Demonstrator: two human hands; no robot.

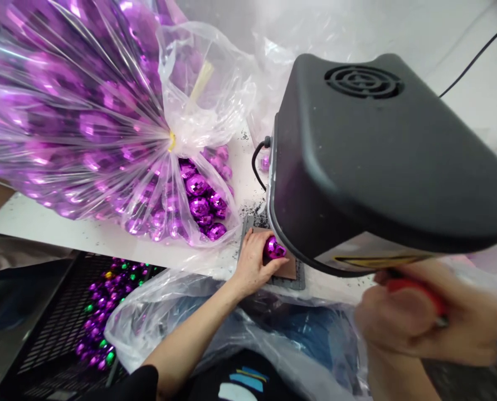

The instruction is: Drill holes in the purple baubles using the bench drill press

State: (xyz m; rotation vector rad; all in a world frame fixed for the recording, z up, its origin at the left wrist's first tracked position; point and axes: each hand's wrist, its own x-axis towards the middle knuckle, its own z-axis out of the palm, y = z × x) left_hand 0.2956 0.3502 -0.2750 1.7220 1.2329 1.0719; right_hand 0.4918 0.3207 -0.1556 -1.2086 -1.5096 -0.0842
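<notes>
My left hand (256,262) has its fingers and thumb around a shiny purple faceted ball (274,248). The ball sits over a brown pad on a grey base plate (248,229), beside the lower edge of a black machine housing (382,150). My right hand (428,312), blurred by motion, is wrapped round a red handle (415,292) just below the machine's front end. The housing hides the part of the machine above the ball.
A large clear bag (85,128) of purple balls, tied with a yellow tie, lies at the left with a torn opening. Below it stands a black crate (43,334) holding purple and green balls. Clear plastic (148,328) covers my lap. A black cable (478,55) runs behind the machine.
</notes>
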